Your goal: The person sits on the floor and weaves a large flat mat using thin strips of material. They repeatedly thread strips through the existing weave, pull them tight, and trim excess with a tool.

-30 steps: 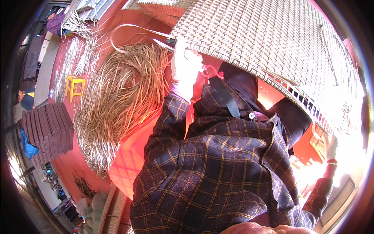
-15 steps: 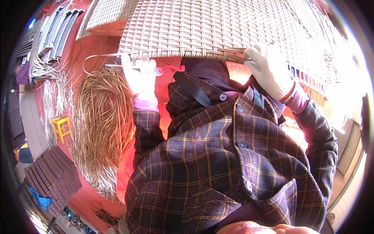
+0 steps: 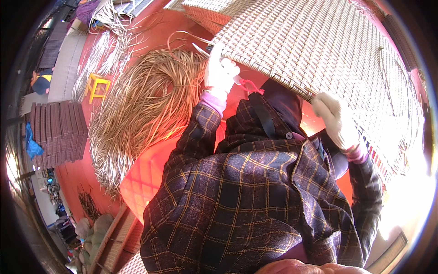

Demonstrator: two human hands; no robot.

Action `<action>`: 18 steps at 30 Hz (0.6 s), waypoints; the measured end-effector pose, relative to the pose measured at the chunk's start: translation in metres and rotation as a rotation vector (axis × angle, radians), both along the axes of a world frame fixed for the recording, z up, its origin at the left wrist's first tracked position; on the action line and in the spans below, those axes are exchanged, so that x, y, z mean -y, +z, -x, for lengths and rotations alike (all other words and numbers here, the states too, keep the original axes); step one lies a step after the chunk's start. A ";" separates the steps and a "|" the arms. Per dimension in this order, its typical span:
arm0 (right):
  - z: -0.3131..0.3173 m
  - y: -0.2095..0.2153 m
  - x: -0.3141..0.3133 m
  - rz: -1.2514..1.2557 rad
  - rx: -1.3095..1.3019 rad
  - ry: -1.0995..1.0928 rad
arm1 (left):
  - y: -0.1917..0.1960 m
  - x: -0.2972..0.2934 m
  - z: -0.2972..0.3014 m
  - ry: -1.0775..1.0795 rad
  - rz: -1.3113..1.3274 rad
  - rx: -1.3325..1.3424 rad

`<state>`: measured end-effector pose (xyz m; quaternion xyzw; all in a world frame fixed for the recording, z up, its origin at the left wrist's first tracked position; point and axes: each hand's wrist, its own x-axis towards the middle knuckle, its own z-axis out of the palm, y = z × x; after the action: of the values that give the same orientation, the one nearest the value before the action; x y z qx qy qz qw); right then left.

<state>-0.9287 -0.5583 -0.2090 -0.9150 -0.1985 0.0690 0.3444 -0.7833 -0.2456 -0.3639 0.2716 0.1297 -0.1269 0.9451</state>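
A pale woven wicker panel (image 3: 296, 45) slants across the top, its bound edge running down to the right. At its left corner my left hand (image 3: 220, 73), in a white glove, is closed round a metal-tipped tool (image 3: 200, 50). The glove hides most of this tool, so its kind is unclear. A red cord (image 3: 252, 86) hangs beside the palm. A loose flat strand (image 3: 182, 33) loops out near the same corner. My right hand (image 3: 335, 119), also gloved and slightly blurred, has its fingers curled against the panel's lower edge; what they hold is hidden.
A big coil of tan strands (image 3: 150, 100) lies on the red floor at my left. Beyond it stand a small yellow stool (image 3: 97, 87) and a stack of brown woven pieces (image 3: 59, 132). Pale strands (image 3: 109, 50) lie farther off. Another woven piece (image 3: 207, 13) sits behind the panel.
The whole view has turned, so the panel now slants and the coil appears farther right. My right hand has shifted at the panel's edge. My left hand stays at the corner with the tool.
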 end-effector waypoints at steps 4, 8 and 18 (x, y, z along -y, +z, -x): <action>0.080 -0.028 0.091 0.080 -0.072 -0.309 | -0.004 0.004 0.005 0.032 -0.071 0.130; 0.163 -0.064 0.241 0.213 -0.037 -0.682 | -0.005 0.005 0.010 0.076 -0.051 0.114; 0.155 -0.048 0.392 0.194 -0.042 -1.083 | 0.040 -0.137 -0.030 -0.094 -0.944 0.371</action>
<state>-1.0840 -0.9502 -0.2565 -0.9124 0.3149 -0.0820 0.2484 -0.7529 -0.1086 -0.3235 0.6926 -0.0092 -0.0464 0.7198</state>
